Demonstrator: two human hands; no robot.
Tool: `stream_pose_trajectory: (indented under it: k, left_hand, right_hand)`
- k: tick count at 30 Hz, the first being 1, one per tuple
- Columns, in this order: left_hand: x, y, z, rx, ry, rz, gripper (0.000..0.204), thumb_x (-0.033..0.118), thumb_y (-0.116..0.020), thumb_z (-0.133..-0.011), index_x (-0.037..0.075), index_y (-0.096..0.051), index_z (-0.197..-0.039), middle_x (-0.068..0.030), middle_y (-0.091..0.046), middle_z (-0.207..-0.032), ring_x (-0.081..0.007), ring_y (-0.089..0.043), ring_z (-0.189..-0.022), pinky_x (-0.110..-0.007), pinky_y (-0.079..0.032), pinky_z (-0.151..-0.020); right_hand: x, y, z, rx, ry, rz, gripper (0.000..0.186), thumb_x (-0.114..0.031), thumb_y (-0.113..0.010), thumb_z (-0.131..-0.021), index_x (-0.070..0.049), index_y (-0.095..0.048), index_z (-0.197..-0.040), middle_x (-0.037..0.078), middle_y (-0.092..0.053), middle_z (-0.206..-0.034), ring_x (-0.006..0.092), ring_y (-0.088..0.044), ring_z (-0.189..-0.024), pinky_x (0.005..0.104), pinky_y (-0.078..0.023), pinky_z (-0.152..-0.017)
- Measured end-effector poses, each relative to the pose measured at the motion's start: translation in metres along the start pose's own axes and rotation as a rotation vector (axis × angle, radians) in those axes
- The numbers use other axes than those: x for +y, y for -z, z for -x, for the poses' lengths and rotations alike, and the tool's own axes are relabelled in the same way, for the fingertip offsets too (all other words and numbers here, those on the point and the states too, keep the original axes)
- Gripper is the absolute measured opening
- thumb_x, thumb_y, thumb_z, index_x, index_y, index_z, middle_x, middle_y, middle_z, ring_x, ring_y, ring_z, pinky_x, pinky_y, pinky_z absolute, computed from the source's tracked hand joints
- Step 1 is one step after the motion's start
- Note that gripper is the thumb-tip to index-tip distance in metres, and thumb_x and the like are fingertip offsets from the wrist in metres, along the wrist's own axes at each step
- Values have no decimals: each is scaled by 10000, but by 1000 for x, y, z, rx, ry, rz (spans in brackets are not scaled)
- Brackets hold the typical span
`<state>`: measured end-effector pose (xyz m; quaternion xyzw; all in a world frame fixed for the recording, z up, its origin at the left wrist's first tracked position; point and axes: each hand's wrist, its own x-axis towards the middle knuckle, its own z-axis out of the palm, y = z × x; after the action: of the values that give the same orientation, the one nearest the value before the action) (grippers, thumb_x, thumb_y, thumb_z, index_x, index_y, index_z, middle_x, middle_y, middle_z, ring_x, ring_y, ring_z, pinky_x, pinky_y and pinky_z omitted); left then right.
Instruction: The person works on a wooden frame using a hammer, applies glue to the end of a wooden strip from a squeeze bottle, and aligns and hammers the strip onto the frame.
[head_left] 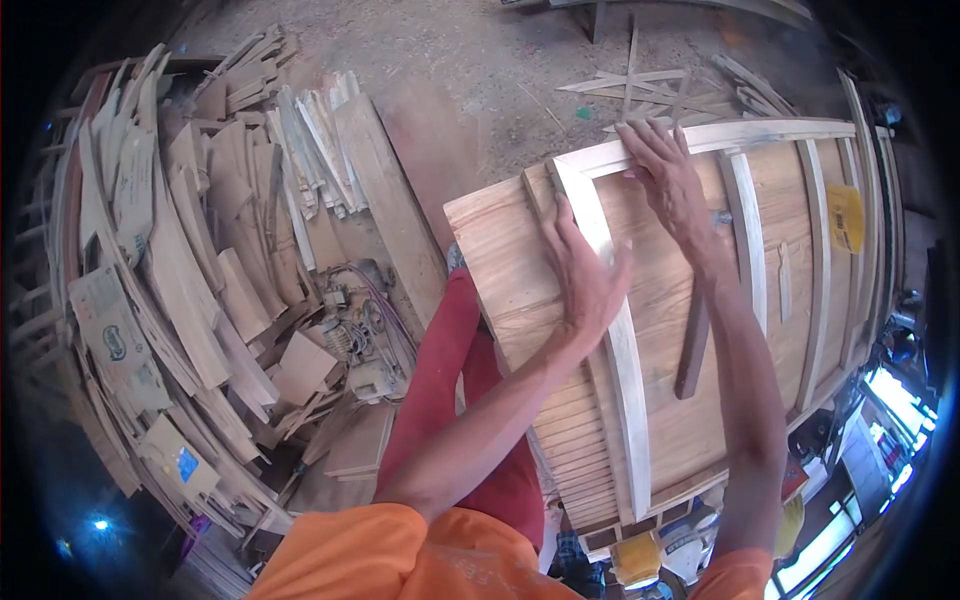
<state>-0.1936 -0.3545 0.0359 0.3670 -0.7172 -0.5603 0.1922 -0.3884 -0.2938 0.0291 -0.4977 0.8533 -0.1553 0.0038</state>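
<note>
A pale wooden frame with several crosspieces lies on a wide wooden panel (500, 250). My left hand (592, 290) straddles the frame's left end piece (630, 420), fingers on one side and thumb on the other. At the far left corner, my right hand (665, 185) has its fingers hooked over the frame's far rail (770, 132), thumb on the inner side. Beneath my right forearm lies a dark bar (692, 350), its upper part hidden. A small flat wood piece (784, 280) and a yellow sheet (847, 218) rest farther right.
Boards and offcuts (190, 270) are heaped at left. Beside my leg sits a dusty motor-like machine (360, 320) with a cable. A long plank (390, 190) lies on the floor (450, 60); thin strips (650, 92) are scattered beyond the panel. A yellow container (637, 560) stands near the lower edge.
</note>
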Motion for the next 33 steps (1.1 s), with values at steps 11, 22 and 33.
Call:
stream_pose_trajectory:
  k: [11,22,33]
  left_hand:
    - [-8,-23,1,125,15,-174,919,72,-645,-912,-99,-146,-1663,-311,-310,-1556,-491,-357,-1425,-583,-292,-1202]
    - [-2,-11,-3,79,80,-260,753,158,-539,-1073,-91,-156,-1672,-316,-352,-1584,-475,-382,-1434,-571,-294,-1217]
    - [12,54,-37,-300,195,15,478,-37,-705,-958,-128,-584,-1412,-290,-710,-1095,-382,-711,-1096,-473,-540,-910]
  right_hand:
    - [-76,25,194,19,-1095,-44,604,-280,-823,-962,34,-575,-1414,270,-621,-1235,445,-592,-1200,512,-468,-1043]
    - [-94,39,189,129,-810,-128,560,-218,-767,-1000,54,-556,-1442,299,-584,-1352,473,-569,-1256,523,-449,-1105]
    - [-177,0,118,249,-577,-373,499,-66,-795,-893,-55,-671,-1376,193,-617,-1327,379,-594,-1178,493,-432,-1044]
